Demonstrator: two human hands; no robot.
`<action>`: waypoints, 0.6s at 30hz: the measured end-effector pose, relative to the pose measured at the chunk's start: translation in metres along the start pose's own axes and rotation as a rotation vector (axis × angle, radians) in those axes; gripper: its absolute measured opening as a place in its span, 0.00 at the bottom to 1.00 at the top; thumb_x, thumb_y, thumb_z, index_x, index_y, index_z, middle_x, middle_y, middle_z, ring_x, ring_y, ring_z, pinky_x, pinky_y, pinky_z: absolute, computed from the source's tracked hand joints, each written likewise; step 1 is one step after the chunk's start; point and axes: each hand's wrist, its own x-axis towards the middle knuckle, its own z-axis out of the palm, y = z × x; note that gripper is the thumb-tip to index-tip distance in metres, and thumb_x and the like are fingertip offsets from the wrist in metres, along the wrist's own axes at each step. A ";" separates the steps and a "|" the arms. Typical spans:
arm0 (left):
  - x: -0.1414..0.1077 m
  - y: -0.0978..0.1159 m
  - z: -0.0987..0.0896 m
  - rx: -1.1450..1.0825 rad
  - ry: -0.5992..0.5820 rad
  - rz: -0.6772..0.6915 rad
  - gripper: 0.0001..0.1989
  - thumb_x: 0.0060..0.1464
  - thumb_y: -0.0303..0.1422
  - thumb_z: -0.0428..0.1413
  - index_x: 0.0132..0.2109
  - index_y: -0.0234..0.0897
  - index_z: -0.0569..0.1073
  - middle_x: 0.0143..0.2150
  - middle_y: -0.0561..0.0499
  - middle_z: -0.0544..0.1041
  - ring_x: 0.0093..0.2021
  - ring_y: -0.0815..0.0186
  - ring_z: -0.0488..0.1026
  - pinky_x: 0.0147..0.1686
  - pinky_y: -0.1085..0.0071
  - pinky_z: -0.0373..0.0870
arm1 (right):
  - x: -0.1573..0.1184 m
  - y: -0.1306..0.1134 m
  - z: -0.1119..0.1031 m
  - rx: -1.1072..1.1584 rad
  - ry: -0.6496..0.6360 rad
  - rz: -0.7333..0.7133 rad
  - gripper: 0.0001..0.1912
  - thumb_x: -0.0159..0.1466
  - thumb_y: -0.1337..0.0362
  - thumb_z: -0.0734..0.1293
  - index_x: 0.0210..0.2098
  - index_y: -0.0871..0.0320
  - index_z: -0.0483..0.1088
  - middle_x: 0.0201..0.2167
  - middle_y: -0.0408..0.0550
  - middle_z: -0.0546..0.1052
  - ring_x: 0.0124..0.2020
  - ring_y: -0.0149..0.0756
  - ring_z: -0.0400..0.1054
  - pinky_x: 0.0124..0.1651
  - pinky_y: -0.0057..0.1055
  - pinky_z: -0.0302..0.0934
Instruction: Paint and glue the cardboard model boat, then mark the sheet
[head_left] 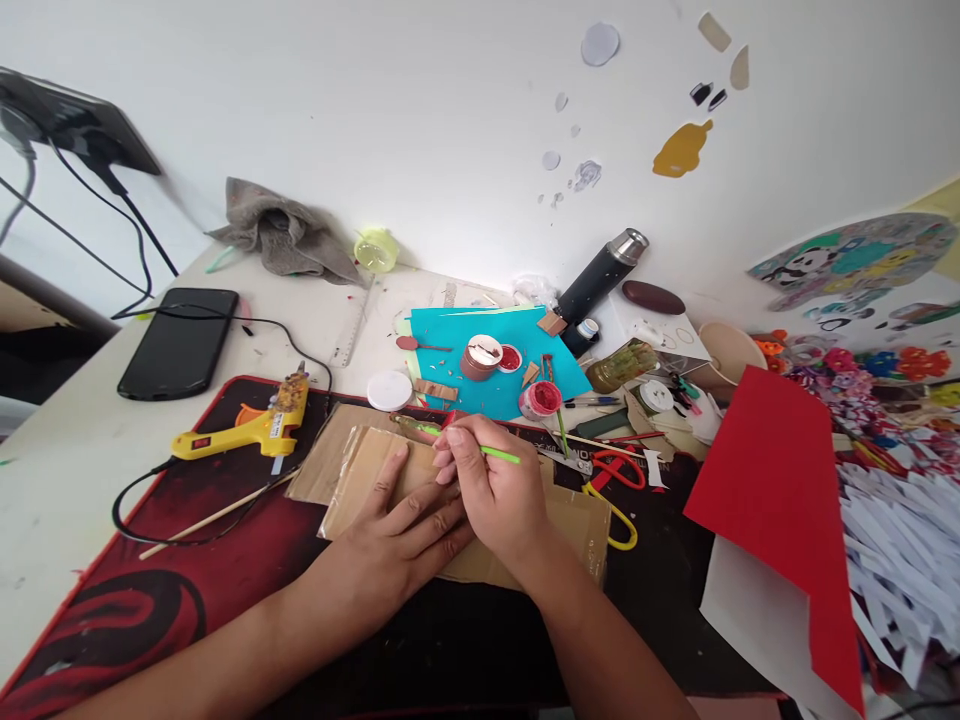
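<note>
Left hand: lay spread on flat tan cardboard (shiny edge).
Right hand: pinched slim green brush.
Mat: black-red, lay on white table.
Wall: was white.

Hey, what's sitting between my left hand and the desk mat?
Brown cardboard lies there, under your left hand and on the desk mat, in the head view.

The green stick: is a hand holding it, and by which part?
Yes. The right hand holds the green stick partway along its length, with an end showing on either side. The left hand lies flat on cardboard.
</note>
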 end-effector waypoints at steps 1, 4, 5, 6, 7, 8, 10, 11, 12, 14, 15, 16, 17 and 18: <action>0.000 0.000 0.000 -0.003 0.000 0.000 0.21 0.73 0.37 0.58 0.69 0.44 0.78 0.72 0.50 0.78 0.82 0.51 0.54 0.83 0.37 0.23 | 0.000 0.000 0.000 -0.005 -0.001 0.000 0.16 0.81 0.61 0.62 0.37 0.52 0.74 0.29 0.45 0.83 0.30 0.35 0.80 0.38 0.31 0.74; 0.001 0.001 -0.001 0.006 0.010 -0.001 0.21 0.73 0.37 0.58 0.69 0.45 0.78 0.72 0.50 0.78 0.82 0.51 0.54 0.83 0.38 0.23 | -0.002 -0.002 -0.003 -0.019 -0.009 0.013 0.17 0.82 0.59 0.62 0.36 0.52 0.73 0.29 0.44 0.82 0.30 0.35 0.80 0.37 0.30 0.73; 0.001 0.001 0.000 0.009 0.012 -0.003 0.21 0.73 0.37 0.58 0.69 0.45 0.78 0.72 0.50 0.78 0.82 0.52 0.54 0.83 0.38 0.24 | -0.003 -0.003 -0.003 -0.026 -0.010 0.018 0.17 0.82 0.58 0.62 0.36 0.52 0.73 0.29 0.44 0.82 0.30 0.34 0.80 0.36 0.30 0.73; 0.001 0.002 0.000 0.008 0.012 -0.007 0.20 0.73 0.37 0.58 0.68 0.46 0.79 0.72 0.51 0.78 0.82 0.52 0.54 0.83 0.39 0.24 | -0.004 -0.003 -0.004 -0.032 -0.010 0.019 0.18 0.82 0.58 0.62 0.35 0.52 0.73 0.29 0.44 0.82 0.29 0.34 0.80 0.36 0.30 0.73; 0.001 0.002 0.000 0.002 0.012 -0.011 0.20 0.73 0.36 0.57 0.68 0.46 0.79 0.72 0.51 0.78 0.82 0.52 0.54 0.83 0.38 0.24 | -0.005 -0.004 -0.005 -0.034 -0.008 0.018 0.18 0.82 0.57 0.62 0.35 0.52 0.73 0.30 0.44 0.82 0.28 0.33 0.79 0.35 0.29 0.72; 0.001 0.003 0.000 -0.003 0.007 -0.015 0.19 0.74 0.36 0.57 0.67 0.45 0.80 0.73 0.51 0.77 0.82 0.52 0.53 0.83 0.38 0.24 | -0.007 -0.004 -0.006 -0.033 -0.004 0.017 0.18 0.82 0.57 0.62 0.35 0.52 0.74 0.30 0.44 0.83 0.28 0.33 0.79 0.35 0.29 0.72; 0.000 0.004 0.000 -0.009 -0.008 -0.024 0.18 0.74 0.35 0.57 0.66 0.45 0.81 0.75 0.51 0.76 0.84 0.51 0.48 0.83 0.37 0.24 | -0.009 -0.004 -0.008 -0.020 0.005 0.020 0.18 0.82 0.57 0.62 0.36 0.53 0.74 0.30 0.44 0.83 0.27 0.32 0.79 0.34 0.28 0.72; 0.000 0.004 0.000 -0.010 -0.010 -0.025 0.18 0.74 0.35 0.57 0.66 0.45 0.81 0.76 0.51 0.75 0.85 0.51 0.46 0.83 0.36 0.25 | -0.010 -0.004 -0.010 -0.011 0.009 0.028 0.18 0.82 0.57 0.62 0.36 0.53 0.75 0.30 0.44 0.83 0.27 0.32 0.79 0.34 0.28 0.72; 0.000 0.004 0.001 -0.010 -0.011 -0.027 0.19 0.74 0.35 0.56 0.66 0.45 0.80 0.76 0.51 0.74 0.86 0.51 0.43 0.83 0.36 0.25 | -0.012 -0.005 -0.011 -0.001 0.012 0.039 0.18 0.82 0.57 0.62 0.37 0.53 0.75 0.29 0.44 0.83 0.26 0.32 0.79 0.33 0.28 0.73; 0.000 0.005 0.001 -0.010 -0.002 -0.029 0.20 0.75 0.35 0.55 0.69 0.44 0.78 0.77 0.52 0.73 0.86 0.52 0.40 0.83 0.37 0.24 | -0.015 -0.005 -0.015 0.016 0.018 0.059 0.19 0.82 0.56 0.61 0.38 0.53 0.76 0.29 0.44 0.83 0.26 0.33 0.79 0.32 0.28 0.73; 0.000 0.004 0.002 -0.009 0.005 -0.029 0.21 0.76 0.35 0.54 0.70 0.44 0.78 0.77 0.52 0.73 0.87 0.53 0.39 0.83 0.37 0.24 | -0.017 -0.005 -0.016 0.023 0.023 0.066 0.19 0.82 0.55 0.61 0.38 0.53 0.77 0.29 0.44 0.83 0.27 0.33 0.80 0.32 0.27 0.74; 0.000 0.004 0.002 -0.006 0.009 -0.026 0.21 0.76 0.35 0.54 0.71 0.44 0.77 0.77 0.52 0.73 0.87 0.53 0.39 0.83 0.37 0.24 | -0.018 -0.005 -0.017 0.031 0.029 0.072 0.20 0.83 0.55 0.61 0.38 0.53 0.77 0.30 0.45 0.83 0.27 0.33 0.80 0.32 0.27 0.74; 0.000 0.004 0.002 -0.001 0.010 -0.024 0.22 0.76 0.35 0.54 0.71 0.44 0.76 0.78 0.52 0.72 0.87 0.52 0.39 0.83 0.36 0.24 | -0.019 -0.006 -0.017 0.037 0.035 0.078 0.20 0.83 0.55 0.61 0.38 0.54 0.77 0.30 0.45 0.83 0.27 0.33 0.80 0.32 0.27 0.74; 0.000 0.003 0.002 0.004 0.010 -0.019 0.22 0.75 0.36 0.55 0.72 0.44 0.76 0.78 0.51 0.72 0.87 0.52 0.40 0.83 0.35 0.24 | -0.019 -0.005 -0.017 0.041 0.039 0.081 0.21 0.83 0.54 0.60 0.38 0.54 0.77 0.30 0.45 0.83 0.26 0.33 0.80 0.31 0.27 0.75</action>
